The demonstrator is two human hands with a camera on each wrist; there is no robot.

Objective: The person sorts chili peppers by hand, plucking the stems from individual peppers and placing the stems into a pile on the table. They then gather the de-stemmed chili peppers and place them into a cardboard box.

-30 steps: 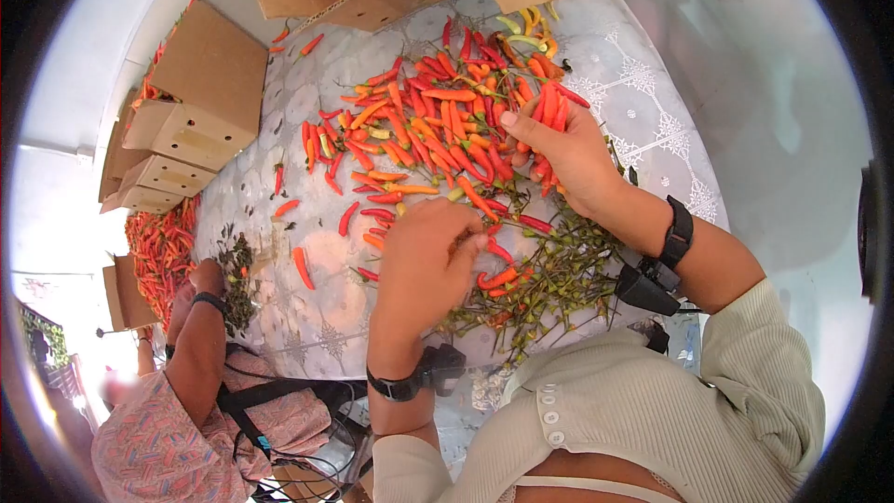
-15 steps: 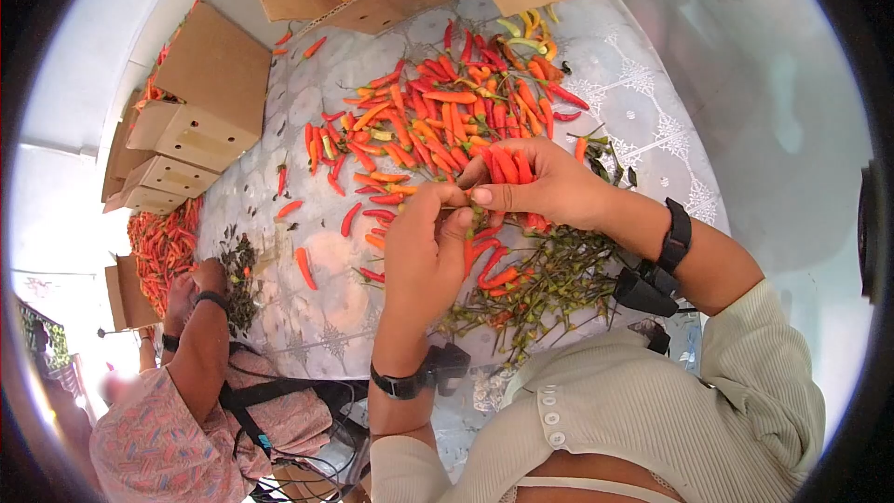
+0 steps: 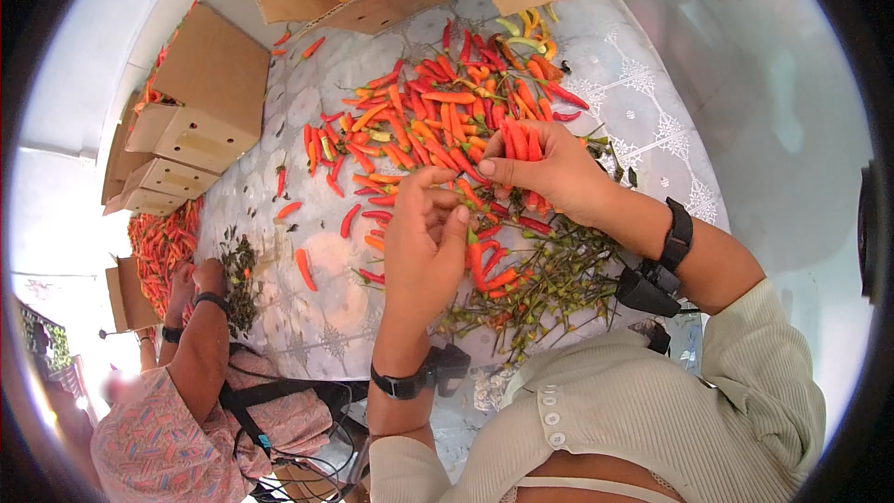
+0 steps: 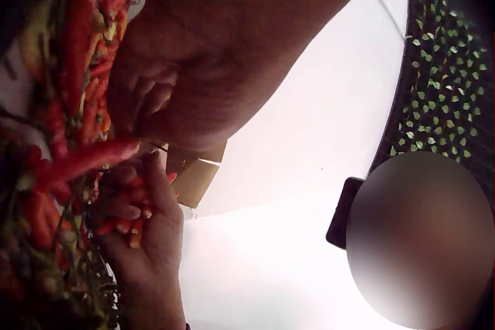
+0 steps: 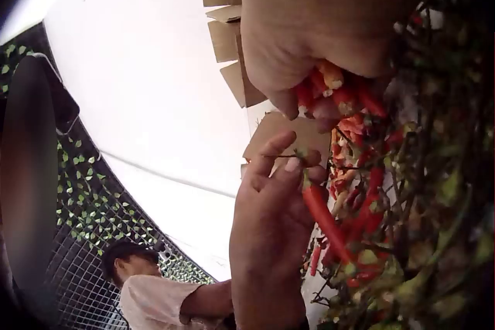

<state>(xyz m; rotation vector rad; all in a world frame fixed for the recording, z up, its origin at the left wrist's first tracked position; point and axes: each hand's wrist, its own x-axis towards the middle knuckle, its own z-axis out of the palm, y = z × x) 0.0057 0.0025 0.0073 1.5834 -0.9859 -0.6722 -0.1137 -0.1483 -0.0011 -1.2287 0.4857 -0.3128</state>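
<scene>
My left hand [image 3: 419,247] is over the near side of the chilli pile. In the right wrist view its thumb and fingers pinch a red chilli [image 5: 326,218] by the green stem, the fruit hanging down. My right hand [image 3: 563,172] holds a bunch of red chillies [image 3: 521,142] against its palm, their tips poking out past the fingers; in the right wrist view the stemless ends [image 5: 344,99] show below that hand. Between and beyond both hands spreads a heap of red and orange chillies [image 3: 428,121]. Green stems [image 3: 559,289] lie piled below my right hand.
Cardboard boxes with chillies stand at the far edge [image 3: 391,5] and on the left [image 3: 209,84]. A few yellow chillies [image 3: 531,42] lie at the back right. At left, another person's hands [image 3: 200,284] are beside a red chilli heap [image 3: 163,247] and dark scraps [image 3: 242,284].
My right hand has come from the heap's right side toward me with its bunch. My hands met at a stem, then parted slightly, a chilli now hanging from my left fingers.
</scene>
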